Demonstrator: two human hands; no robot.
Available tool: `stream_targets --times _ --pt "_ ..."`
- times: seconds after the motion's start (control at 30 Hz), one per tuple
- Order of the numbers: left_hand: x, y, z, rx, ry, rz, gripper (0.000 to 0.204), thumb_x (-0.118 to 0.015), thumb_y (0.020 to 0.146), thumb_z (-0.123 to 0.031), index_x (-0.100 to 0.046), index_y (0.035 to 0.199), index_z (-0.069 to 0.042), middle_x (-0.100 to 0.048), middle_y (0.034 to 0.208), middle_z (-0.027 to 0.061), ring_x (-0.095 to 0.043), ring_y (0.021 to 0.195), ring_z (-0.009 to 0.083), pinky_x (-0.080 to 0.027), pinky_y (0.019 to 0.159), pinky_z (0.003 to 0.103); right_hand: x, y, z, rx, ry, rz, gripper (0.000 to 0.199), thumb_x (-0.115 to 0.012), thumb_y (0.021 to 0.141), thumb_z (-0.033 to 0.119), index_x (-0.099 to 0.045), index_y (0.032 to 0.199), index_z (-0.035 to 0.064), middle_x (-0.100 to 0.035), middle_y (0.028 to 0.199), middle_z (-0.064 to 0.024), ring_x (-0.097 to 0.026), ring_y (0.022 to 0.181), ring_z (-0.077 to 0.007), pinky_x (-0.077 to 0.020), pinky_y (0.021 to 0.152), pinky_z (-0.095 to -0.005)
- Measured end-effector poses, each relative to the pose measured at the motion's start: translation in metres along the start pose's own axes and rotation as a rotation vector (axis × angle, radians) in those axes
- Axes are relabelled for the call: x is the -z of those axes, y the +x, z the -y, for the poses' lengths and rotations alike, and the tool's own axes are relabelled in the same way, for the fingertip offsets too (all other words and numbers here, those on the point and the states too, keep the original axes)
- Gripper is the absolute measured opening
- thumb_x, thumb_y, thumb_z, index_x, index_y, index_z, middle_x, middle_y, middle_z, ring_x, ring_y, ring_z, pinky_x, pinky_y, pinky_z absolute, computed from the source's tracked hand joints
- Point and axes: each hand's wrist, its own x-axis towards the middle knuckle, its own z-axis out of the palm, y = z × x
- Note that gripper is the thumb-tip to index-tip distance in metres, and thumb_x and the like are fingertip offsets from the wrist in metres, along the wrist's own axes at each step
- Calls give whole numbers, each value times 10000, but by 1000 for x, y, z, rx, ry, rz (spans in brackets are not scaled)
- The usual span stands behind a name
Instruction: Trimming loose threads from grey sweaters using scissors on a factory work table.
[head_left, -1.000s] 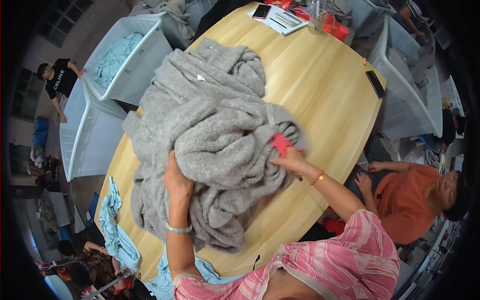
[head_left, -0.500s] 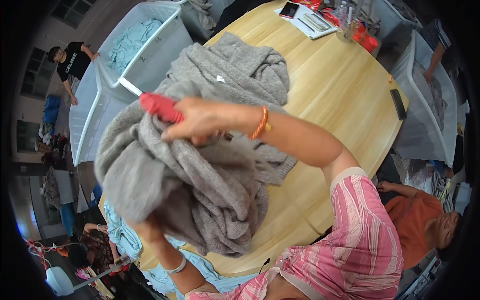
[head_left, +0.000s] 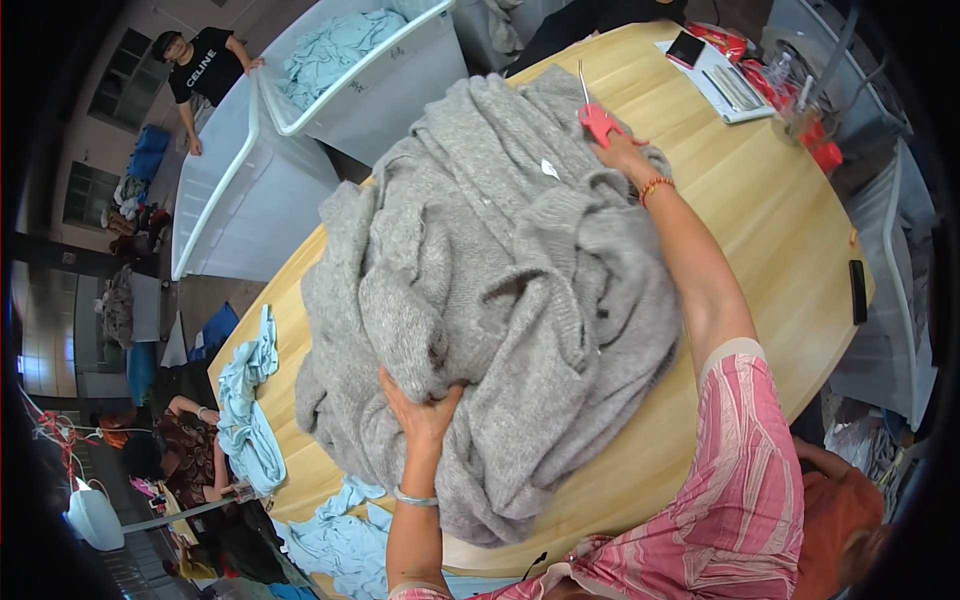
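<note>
A big heap of grey knitted fabric [head_left: 500,290] covers the middle of a round wooden table [head_left: 760,230]. My left hand [head_left: 422,410] presses on the near side of the heap, fingers gripping a fold. My right hand [head_left: 622,150] reaches across to the far edge of the heap and holds red-handled scissors [head_left: 598,118] with the blades pointing away. A small white tag [head_left: 549,168] shows on the fabric close to that hand.
Two white bins [head_left: 300,130] with light blue cloth stand beyond the table's far left. More light blue cloth [head_left: 250,400] hangs off the near left rim. Papers, a phone and red items [head_left: 740,70] lie at the far right. A person in black [head_left: 205,70] stands behind the bins; another person in orange [head_left: 840,520] sits at right.
My right hand with the scissors swung from the heap's left side across to its far right edge. The fabric, lifted before, now lies down on the table under my left hand.
</note>
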Motion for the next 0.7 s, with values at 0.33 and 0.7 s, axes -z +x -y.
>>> stream_targets --times 0.33,0.7 --pt "11 -30 22 8 -100 -45 899 -818 523 -237 -414 1278 37 -459 1232 242 -441 1164 435 -372 1002 476 -160 -181 -75 164 788 447 415 -524 929 217 -471 1308 57 -574 1209 -95 -545 1069 -220 -437 938 -307" --pt "72 -105 83 192 -162 -69 928 -834 521 -289 -420 1295 13 -471 1291 227 -424 1217 390 -335 1042 448 -71 -248 84 -76 264 436 458 -528 932 293 -487 1302 26 -521 1299 -155 -509 1159 -233 -398 987 -321"
